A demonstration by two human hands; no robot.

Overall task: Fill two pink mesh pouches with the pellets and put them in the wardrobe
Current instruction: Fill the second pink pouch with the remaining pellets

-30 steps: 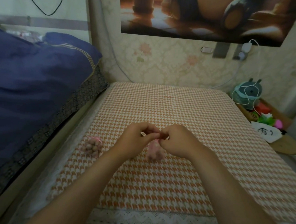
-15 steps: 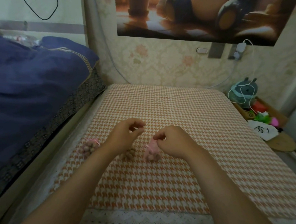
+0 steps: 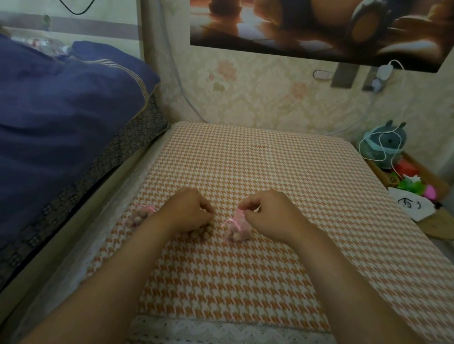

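Hands low over houndstooth cloth (image 3: 240, 279); our right hand (image 3: 271, 218) pinches the gathered neck of a pink mesh pouch (image 3: 237, 231), which sits on the cloth with pellets inside; our left hand (image 3: 187, 212) curls down onto loose pellets (image 3: 207, 230) just left of that pouch; whether it clenches any we cannot tell; second pouch (image 3: 144, 213), also holding pellets, lies beside our left wrist; blue bedding (image 3: 51, 121) at left.

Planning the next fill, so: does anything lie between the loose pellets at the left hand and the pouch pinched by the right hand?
Nothing visible does: only bare checked cloth separates the pellets from the pouch.
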